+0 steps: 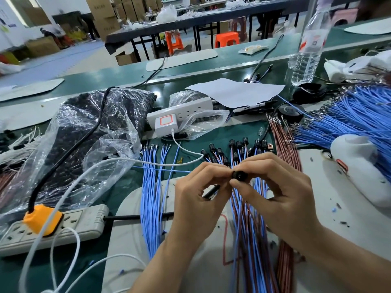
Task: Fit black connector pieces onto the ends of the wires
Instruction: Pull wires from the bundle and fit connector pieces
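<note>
A small round black connector piece (238, 175) is pinched between the fingertips of my right hand (279, 191) at the centre of the view. My left hand (198, 195) meets it from the left, fingers curled, with a thin black tool (211, 192) under its fingers. Blue and brown wires (247, 220) run down from under my hands. Beyond my fingers lie several wires with black connectors fitted (232, 149). A row of bare blue wires (152, 187) lies to the left. What my left fingertips grip is hidden.
A clear bag of black pieces (91, 132) sits at the left. A grey power strip with an orange plug (44, 220) lies at the front left, a white strip with a charger (169, 119) behind. Brown wires (285, 144), a blue wire pile (359, 115) and a water bottle (309, 49) stand right.
</note>
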Available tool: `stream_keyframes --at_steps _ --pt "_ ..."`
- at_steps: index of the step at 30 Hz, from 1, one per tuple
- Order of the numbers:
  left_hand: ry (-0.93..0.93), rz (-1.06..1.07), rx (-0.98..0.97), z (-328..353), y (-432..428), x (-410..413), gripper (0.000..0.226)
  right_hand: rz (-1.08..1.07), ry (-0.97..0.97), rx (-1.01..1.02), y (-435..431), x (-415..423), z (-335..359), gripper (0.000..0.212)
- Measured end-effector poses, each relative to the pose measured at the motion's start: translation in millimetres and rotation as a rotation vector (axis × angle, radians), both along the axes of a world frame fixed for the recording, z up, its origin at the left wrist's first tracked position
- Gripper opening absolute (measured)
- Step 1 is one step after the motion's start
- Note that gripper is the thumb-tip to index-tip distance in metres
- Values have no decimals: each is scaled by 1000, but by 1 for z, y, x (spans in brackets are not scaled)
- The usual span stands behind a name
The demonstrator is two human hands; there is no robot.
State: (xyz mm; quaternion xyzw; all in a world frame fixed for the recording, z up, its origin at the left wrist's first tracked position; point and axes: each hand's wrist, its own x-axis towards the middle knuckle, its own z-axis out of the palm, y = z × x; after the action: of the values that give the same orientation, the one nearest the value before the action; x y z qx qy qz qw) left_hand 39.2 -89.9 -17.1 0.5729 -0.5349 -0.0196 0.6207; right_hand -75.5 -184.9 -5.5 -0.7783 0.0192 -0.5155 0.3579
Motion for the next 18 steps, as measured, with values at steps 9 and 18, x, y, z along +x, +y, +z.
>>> stream_keyframes --at_steps 9,18 --pt "40 -3 -6 0 -1 -3 7 -38 -22 -5 4 -3 1 14" --pt "159 -79 113 -4 -3 -4 18 1 95 256 -4 2 2 14"
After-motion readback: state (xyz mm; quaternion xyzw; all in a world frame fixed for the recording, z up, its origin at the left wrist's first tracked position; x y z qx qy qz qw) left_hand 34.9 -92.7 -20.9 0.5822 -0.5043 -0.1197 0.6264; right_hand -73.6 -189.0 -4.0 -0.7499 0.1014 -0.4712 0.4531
